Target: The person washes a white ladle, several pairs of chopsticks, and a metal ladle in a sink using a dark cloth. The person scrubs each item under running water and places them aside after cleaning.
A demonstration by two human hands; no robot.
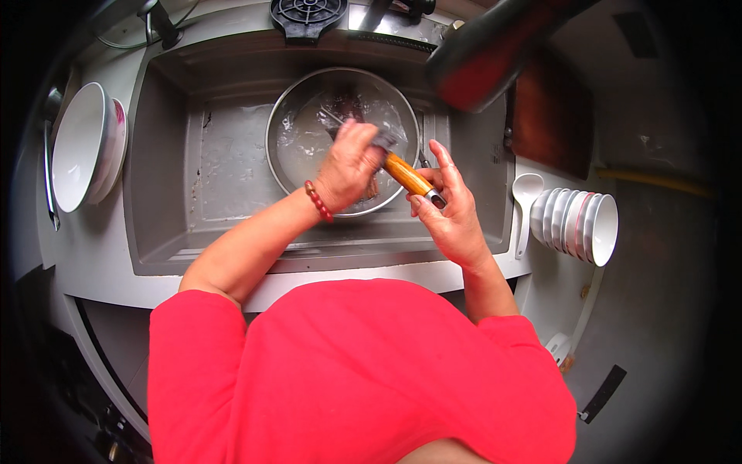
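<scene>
A round metal basin (271,136) of cloudy water stands in the grey sink (232,174). Over its near right part, a utensil with a wooden handle (408,174) lies slantwise, its thin metal shaft (331,114) pointing into the basin. The working end is unclear in the water. My right hand (449,203) holds the metal-capped handle end between thumb and fingers. My left hand (351,165), blurred and with a red bead bracelet at the wrist, presses a dark grey pad or cloth (382,140) around the upper handle. Something dark brown (348,107) shows in the water.
A dark, glossy tap (493,64) overhangs the sink's right back. Right of the sink are a white ladle (526,197), several stacked bowls (603,229) and a brown board (550,116). White bowls (78,151) lean at the left. A black round rinser (309,17) sits behind.
</scene>
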